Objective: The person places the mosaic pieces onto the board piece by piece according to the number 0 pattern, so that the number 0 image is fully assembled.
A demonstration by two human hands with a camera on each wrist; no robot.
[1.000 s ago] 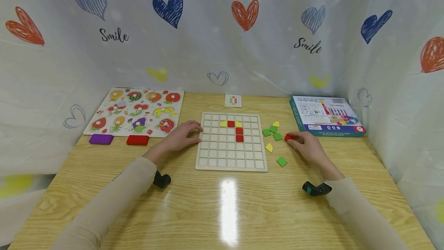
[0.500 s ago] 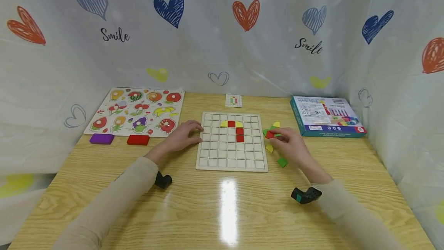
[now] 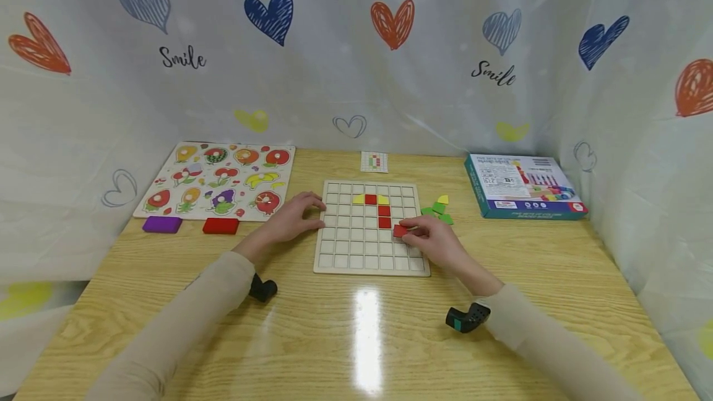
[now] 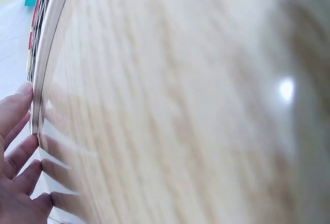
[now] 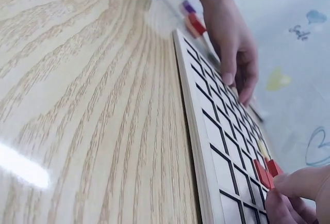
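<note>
On the tabletop (image 3: 501,302), centre: one wooden grid board (image 3: 356,258), square cells, partly filled.

Right hand (image 3: 431,241): grip pinching a red square tile (image 3: 400,231) between thumb and fingertips, the tile tilted above the board's cells, just below and right of the red column (image 3: 384,216). The right wrist view shows the same tile (image 5: 267,173) raised on edge over an open cell, not yet seated.

Left hand (image 3: 295,218): grip released, fingers straight and resting against the board's left edge, steadying it; the left wrist view shows fingertips (image 4: 20,157) on the rim.

Step in hand, as judged: placing a red tile to continue the figure already laid, namely two yellow pieces (image 3: 359,198) flanking a red one in the upper rows, with reds descending. The next move calls for levelling the tile, squaring it to the cell walls and pressing it flat; a skewed corner would likely catch on the dividers.

Other items: loose green and yellow pieces (image 3: 440,208) just right of the board; a small pattern card (image 3: 374,161) behind it; a printed box (image 3: 520,186) far right; a fruit peg puzzle (image 3: 220,179) far left, with a purple block (image 3: 162,224) and a red block (image 3: 220,225) before it. Nothing stands between tile and cell.
</note>
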